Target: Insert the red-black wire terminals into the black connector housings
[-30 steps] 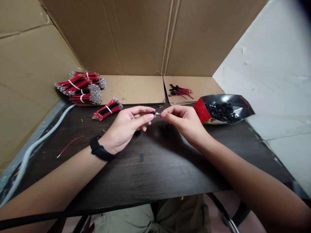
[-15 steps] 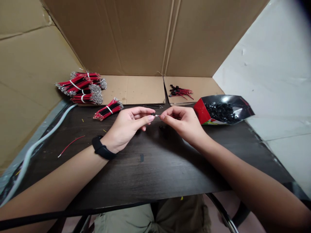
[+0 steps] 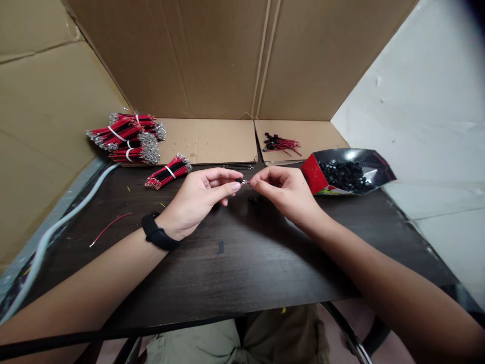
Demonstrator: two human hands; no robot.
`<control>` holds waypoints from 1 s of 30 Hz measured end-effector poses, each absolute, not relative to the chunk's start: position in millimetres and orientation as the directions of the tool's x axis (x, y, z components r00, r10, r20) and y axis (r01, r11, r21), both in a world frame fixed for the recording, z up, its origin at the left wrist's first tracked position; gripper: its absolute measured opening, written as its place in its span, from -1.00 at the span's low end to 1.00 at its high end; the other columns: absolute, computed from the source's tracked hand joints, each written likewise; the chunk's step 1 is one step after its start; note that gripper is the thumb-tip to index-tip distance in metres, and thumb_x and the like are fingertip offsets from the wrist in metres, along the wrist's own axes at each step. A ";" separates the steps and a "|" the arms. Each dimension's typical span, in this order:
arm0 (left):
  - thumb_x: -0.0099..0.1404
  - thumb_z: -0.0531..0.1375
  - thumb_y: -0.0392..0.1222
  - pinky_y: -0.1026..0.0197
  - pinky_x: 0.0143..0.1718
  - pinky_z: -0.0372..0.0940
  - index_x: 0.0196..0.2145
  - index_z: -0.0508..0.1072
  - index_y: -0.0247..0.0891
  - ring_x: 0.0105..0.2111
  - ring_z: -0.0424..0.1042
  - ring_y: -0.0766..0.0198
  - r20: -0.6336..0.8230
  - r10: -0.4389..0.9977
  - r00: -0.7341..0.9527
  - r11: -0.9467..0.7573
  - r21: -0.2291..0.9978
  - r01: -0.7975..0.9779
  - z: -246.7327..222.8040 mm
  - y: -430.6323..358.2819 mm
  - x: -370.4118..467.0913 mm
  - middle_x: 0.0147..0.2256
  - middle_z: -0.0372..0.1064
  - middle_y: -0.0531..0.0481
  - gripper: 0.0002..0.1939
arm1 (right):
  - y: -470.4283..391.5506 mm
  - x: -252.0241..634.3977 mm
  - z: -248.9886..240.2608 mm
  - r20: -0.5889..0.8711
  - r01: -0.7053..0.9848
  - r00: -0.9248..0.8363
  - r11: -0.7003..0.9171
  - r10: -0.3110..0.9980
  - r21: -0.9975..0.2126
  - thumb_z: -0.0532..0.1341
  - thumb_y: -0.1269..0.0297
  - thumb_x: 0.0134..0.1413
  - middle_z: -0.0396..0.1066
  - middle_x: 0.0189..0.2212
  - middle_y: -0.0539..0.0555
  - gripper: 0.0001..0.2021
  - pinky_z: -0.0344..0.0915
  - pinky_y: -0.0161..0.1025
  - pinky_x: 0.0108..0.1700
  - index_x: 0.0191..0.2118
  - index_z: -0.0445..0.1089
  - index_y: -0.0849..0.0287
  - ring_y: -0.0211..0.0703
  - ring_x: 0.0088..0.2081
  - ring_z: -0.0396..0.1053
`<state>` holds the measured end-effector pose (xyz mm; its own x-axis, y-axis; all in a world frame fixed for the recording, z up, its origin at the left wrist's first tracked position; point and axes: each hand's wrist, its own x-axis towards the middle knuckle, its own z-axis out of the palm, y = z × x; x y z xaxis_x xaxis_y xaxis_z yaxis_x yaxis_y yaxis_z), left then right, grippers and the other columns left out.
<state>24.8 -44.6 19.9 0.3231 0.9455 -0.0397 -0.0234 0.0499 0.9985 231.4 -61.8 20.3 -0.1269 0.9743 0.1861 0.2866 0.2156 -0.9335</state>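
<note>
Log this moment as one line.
left hand: pinching black connector | right hand: pinching wire | box: black pieces inside | single red wire: on table

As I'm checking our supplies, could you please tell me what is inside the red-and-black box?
Small black pieces lie heaped inside the box; the top ones hide whatever is beneath them.

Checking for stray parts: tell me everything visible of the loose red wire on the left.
The red wire lies on the dark tabletop, left of the left hand. It is thin, gently bowed, seemingly plastic-coated, with a silvery tip at its near end; the far end's detail is unclear. Only the tabletop touches it.
</note>
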 end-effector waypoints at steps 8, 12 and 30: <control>0.14 0.51 -0.13 0.27 -0.41 0.28 -0.14 0.67 -0.28 -0.42 0.39 0.34 -0.055 0.949 0.310 0.068 0.997 -0.032 19.5 -44.3 24.7 -0.25 0.57 -0.08 -0.66 | -61.8 230.7 19.1 0.209 0.309 -0.121 0.237 0.970 -0.921 0.34 0.23 0.15 0.57 -0.40 0.05 -0.85 0.31 -0.25 -0.27 -0.39 0.54 0.19 -0.19 -0.35 0.44; 0.14 0.51 -0.14 0.28 -0.42 0.28 -0.15 0.67 -0.28 -0.41 0.39 0.34 -0.046 0.947 0.319 0.060 0.998 -0.036 19.7 -44.0 24.4 -0.25 0.56 -0.08 -0.67 | -62.7 230.4 18.9 0.211 0.325 -0.111 0.236 0.971 -0.916 0.34 0.24 0.14 0.57 -0.40 0.05 -0.86 0.30 -0.25 -0.28 -0.38 0.54 0.19 -0.19 -0.36 0.44; 0.18 0.48 -0.18 0.33 -0.42 0.25 -0.16 0.68 -0.28 -0.39 0.38 0.37 -0.119 0.922 0.367 0.185 0.971 -0.150 26.6 -48.1 25.9 -0.27 0.53 -0.06 -0.73 | -58.7 230.8 21.6 -0.018 -0.156 -0.198 -0.049 0.980 -0.987 0.35 0.35 0.00 0.42 -0.50 -0.02 -0.93 0.17 -0.26 -0.30 -0.42 0.61 0.16 -0.26 -0.43 0.22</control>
<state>25.9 -48.1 26.6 0.3673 0.9225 -0.1190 -0.1498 0.1849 0.9713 230.8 -58.7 21.6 -0.1985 0.9799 -0.0178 -0.1556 -0.0494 -0.9866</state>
